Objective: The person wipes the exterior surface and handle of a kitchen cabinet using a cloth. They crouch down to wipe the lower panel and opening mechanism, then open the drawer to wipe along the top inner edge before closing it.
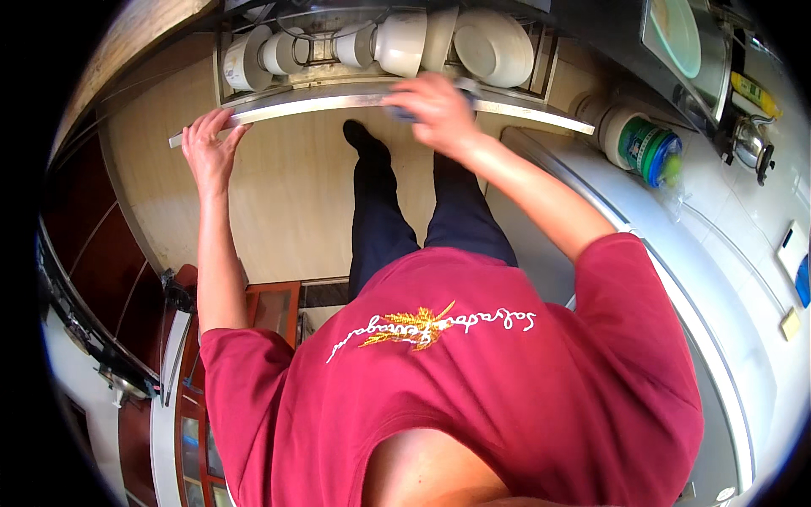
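So the left hand (213, 142) was curled over the drawer front (304, 104), right hand (435, 111) half-closed round a greyish cloth (403, 113), pretty blurry tbh, white bowls (400, 44) just behind

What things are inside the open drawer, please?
White bowls stand tipped in the drawer, within a metal rack. What lies beneath the bowls is covered and cannot be seen.

This is a kitchen, shown by white bowls (400, 44) in a drawer (312, 103) and a metal kettle (750, 145).
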`<state>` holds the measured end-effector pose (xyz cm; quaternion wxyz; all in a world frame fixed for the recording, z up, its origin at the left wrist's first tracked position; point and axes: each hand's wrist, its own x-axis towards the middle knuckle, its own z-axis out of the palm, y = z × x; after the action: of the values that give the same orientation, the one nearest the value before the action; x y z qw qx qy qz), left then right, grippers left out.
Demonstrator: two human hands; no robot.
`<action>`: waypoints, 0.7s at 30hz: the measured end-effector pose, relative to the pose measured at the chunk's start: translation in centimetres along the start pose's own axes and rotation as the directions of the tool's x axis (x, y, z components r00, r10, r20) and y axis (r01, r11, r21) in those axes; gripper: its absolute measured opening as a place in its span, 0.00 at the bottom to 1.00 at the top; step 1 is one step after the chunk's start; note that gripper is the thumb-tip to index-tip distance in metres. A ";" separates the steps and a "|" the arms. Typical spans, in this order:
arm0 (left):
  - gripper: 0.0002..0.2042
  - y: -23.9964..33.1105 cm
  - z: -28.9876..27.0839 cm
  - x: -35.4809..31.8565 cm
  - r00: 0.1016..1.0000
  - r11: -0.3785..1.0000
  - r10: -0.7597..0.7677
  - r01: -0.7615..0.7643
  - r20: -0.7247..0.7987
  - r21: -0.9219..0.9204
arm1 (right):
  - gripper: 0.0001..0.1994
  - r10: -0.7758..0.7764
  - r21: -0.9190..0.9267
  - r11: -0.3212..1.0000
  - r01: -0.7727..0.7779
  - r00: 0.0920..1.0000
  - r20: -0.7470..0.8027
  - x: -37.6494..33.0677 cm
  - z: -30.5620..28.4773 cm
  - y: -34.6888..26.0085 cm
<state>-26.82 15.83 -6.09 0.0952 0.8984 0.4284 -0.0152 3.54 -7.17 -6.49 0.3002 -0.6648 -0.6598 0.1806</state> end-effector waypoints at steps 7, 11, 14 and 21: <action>0.20 2.3 0.9 -1.4 0.998 0.996 0.055 -0.052 0.031 -0.079 | 0.19 -0.088 0.040 0.995 0.092 0.993 -0.085 0.7 3.2 -2.6; 0.20 2.4 0.8 -2.0 0.999 0.996 0.047 -0.045 0.022 -0.081 | 0.25 0.042 -0.137 0.990 -0.031 0.996 0.079 -7.7 -6.0 3.2; 0.19 2.7 0.8 -1.9 0.999 0.996 0.050 -0.048 0.017 -0.079 | 0.24 0.109 -0.185 0.977 -0.101 0.994 0.033 -10.6 -8.5 5.0; 0.18 3.3 1.1 -1.4 0.996 0.988 0.085 -0.082 0.020 -0.129 | 0.13 -0.069 0.032 0.997 0.075 0.987 -0.147 0.7 4.2 -2.9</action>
<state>-25.06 12.55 -6.49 0.1588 0.9073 0.3892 0.0051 -1.34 -5.91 -7.66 0.3663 -0.6462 -0.6562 0.1328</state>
